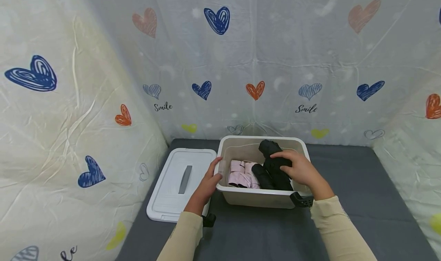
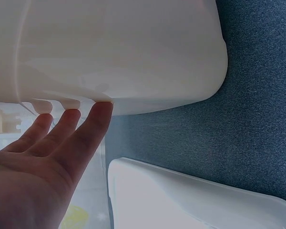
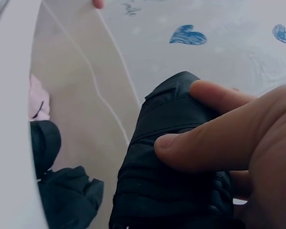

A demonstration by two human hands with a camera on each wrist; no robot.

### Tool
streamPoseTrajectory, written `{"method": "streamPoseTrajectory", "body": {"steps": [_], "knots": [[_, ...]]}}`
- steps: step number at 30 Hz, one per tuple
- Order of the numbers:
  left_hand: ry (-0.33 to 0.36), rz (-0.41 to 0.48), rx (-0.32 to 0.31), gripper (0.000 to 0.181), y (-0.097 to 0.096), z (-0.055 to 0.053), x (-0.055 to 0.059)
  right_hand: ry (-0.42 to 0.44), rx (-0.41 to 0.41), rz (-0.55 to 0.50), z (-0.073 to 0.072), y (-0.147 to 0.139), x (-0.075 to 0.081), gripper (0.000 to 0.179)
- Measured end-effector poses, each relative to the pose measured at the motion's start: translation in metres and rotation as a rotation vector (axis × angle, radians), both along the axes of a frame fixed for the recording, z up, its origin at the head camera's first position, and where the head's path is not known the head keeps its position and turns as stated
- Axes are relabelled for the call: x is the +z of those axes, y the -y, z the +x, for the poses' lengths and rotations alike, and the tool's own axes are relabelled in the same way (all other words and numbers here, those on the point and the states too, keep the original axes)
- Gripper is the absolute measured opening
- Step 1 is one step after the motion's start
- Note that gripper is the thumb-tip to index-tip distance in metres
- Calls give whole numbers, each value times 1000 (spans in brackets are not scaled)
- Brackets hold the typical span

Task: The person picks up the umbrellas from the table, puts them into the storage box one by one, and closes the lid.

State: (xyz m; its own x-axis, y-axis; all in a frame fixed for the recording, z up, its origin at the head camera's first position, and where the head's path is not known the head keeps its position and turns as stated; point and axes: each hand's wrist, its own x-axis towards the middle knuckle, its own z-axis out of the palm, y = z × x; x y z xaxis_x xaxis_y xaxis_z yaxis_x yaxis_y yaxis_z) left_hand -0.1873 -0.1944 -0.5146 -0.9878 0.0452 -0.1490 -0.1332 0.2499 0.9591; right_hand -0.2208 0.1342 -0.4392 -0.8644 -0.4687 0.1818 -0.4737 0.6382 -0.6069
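In the head view my right hand holds a black rolled fabric bundle over the right part of a cream plastic box. Thumb and fingers press on either side of that bundle in the right wrist view. Below it inside the box lie more black rolls and pink rolls. My left hand is at the box's left rim. Seen from the left wrist, its straight fingers touch the box's outer wall.
A white lid with a grey handle lies left of the box on the dark grey tabletop. Pale curtains printed with hearts stand behind and at both sides.
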Motion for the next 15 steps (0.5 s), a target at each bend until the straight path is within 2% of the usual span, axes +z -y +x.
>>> {"method": "streamPoseTrajectory", "body": {"steps": [6, 15], "knots": [[-17, 6, -15, 65, 1, 1, 1, -7, 25, 48, -2, 5, -6, 48], [-1, 15, -10, 64, 1, 0, 0, 59, 17, 114, -3, 11, -16, 50]]}}
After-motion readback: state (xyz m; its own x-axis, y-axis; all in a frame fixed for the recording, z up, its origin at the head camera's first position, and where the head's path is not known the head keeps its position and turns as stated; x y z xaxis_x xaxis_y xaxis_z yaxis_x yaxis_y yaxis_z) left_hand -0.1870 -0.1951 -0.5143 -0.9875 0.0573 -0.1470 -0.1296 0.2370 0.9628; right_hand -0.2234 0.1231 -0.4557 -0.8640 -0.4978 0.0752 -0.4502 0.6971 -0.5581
